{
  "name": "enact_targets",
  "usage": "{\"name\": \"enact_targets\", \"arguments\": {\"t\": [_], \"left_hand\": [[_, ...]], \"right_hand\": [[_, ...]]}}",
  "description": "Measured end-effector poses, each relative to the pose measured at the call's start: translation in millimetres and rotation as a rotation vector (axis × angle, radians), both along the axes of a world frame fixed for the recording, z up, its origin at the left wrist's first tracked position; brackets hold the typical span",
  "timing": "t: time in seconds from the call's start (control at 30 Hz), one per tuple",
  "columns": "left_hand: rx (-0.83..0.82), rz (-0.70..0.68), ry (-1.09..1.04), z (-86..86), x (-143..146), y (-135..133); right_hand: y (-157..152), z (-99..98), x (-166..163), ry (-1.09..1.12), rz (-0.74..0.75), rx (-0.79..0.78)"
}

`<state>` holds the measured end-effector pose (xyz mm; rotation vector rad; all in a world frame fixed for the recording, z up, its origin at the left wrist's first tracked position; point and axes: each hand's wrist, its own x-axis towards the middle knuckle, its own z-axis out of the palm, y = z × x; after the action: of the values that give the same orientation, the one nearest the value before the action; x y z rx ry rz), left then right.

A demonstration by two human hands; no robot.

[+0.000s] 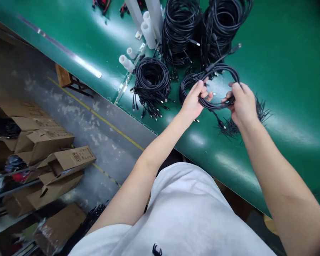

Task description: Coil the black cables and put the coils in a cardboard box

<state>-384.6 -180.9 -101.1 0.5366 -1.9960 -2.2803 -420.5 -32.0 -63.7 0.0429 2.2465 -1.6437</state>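
Observation:
Both hands hold one coil of black cable [220, 71] above the green table [282, 71]. My left hand [196, 101] grips the coil's left side with the fingers wrapped round it. My right hand [241, 103] is closed on the coil's right side. A plug end of the cable [236, 47] sticks out towards the upper right, and another end [220, 123] dangles below. A heap of short black ties [258, 113] lies on the table just beyond my right hand.
Several bundles of coiled black cable [152, 80] lie to the left, with bigger piles [181, 28] at the back. White tubes [148, 32] stand behind them. Open cardboard boxes [56, 160] sit on the floor at the left, below the table's edge.

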Motion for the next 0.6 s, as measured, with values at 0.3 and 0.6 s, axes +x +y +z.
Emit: {"name": "enact_targets", "arguments": {"t": [0.3, 0.6], "left_hand": [[0.431, 0.085, -0.275, 72.5, 83, -88], [0.119, -0.418, -0.574, 77.6, 174, -122]], "right_hand": [[-33, -78.9, -5, 0.274, 0.388, 0.29], [-56, -80.8, 8, 0.561, 0.755, 0.609]]}}
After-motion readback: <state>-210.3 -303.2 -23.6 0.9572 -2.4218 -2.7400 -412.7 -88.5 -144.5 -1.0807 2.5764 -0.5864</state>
